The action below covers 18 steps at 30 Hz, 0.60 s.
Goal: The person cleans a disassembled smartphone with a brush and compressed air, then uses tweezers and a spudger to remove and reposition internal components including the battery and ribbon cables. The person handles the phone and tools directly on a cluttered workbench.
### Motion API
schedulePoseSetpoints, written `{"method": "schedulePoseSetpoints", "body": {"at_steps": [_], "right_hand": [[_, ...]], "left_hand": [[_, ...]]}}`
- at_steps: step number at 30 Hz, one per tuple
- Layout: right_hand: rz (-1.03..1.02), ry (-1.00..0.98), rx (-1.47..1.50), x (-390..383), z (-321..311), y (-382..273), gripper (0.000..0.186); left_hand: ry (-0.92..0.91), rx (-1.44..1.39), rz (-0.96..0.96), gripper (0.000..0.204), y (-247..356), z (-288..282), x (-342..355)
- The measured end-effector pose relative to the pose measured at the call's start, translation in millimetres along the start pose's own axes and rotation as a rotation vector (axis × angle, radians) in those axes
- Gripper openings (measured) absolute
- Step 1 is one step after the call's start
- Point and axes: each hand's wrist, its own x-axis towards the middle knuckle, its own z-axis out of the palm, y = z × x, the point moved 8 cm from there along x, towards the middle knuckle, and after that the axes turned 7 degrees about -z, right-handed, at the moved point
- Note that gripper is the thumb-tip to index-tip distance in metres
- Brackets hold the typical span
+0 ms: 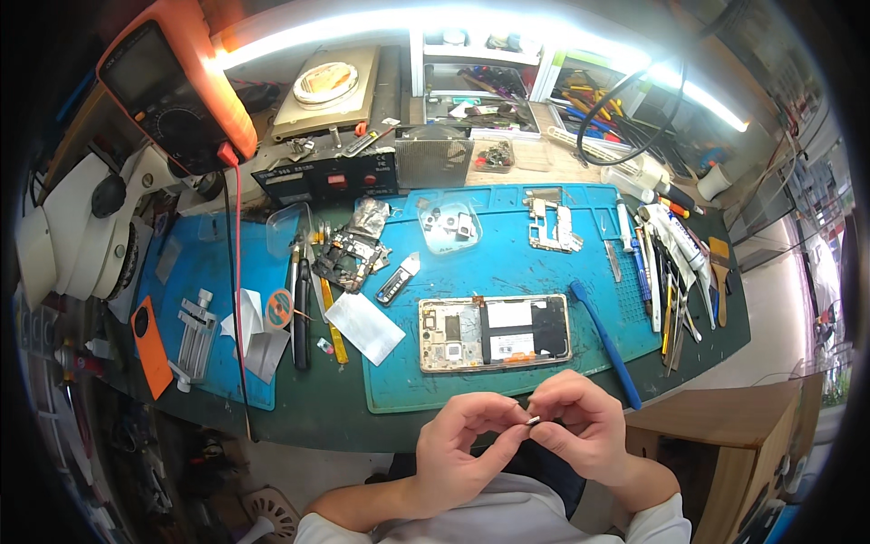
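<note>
One opened smartphone (458,332) lies on the larger of two blue mats (390,385), one blue brush (605,344) beside it reaching onto the desk (317,417). Near its front edge, the left hand (464,446) and right hand (584,428) angle inward, fingertips together, pinching one small part (533,421) between them (too small to identify).

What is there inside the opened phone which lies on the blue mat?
Inside the opened phone, a dark block with white labels takes the right part; pale parts show at the left. Whatever lies beneath the block is covered.
</note>
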Motion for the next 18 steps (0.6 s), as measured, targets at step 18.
{"method": "schedulePoseSetpoints", "body": {"at_steps": [18], "right_hand": [[-0.546, -0.355, -0.722, 40, 76, -28, 0.042]], "left_hand": [[0.076, 0.573, 0.101, 0.024, 55, -63, 4]]}}
